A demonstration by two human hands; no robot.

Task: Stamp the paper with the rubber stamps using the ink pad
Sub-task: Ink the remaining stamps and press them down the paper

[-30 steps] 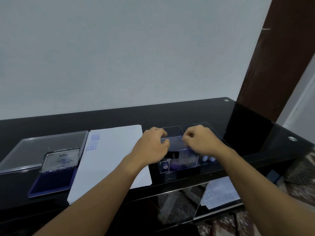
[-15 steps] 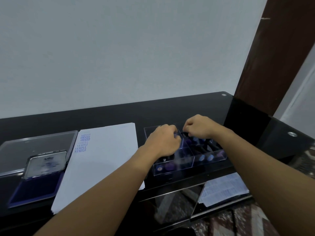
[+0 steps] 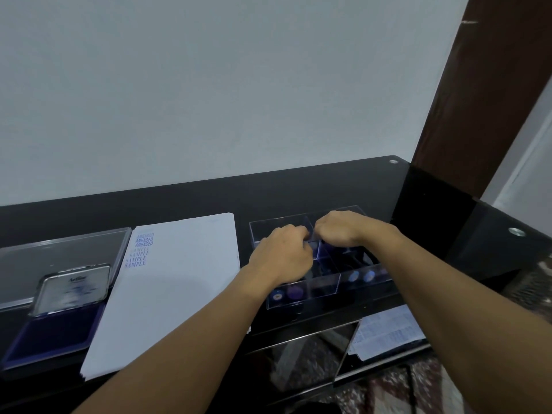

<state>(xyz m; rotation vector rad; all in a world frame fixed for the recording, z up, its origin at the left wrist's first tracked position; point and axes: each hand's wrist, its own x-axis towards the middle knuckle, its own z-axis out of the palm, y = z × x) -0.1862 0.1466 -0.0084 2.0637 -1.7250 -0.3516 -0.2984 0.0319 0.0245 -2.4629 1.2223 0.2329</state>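
Both the left hand (image 3: 283, 255) and the right hand (image 3: 340, 228) hang with curled fingers over the clear plastic compartment box (image 3: 325, 286), where the round-ended rubber stamps (image 3: 295, 292) lie, but I cannot tell if they hold anything. The white paper stack (image 3: 179, 279) lies just left of the box, with "AMENDED" and "SAMPLE" printed in blue. Further left is the open blue ink pad (image 3: 53, 336); the writing on its metal lid (image 3: 73, 286) is too blurred to read.
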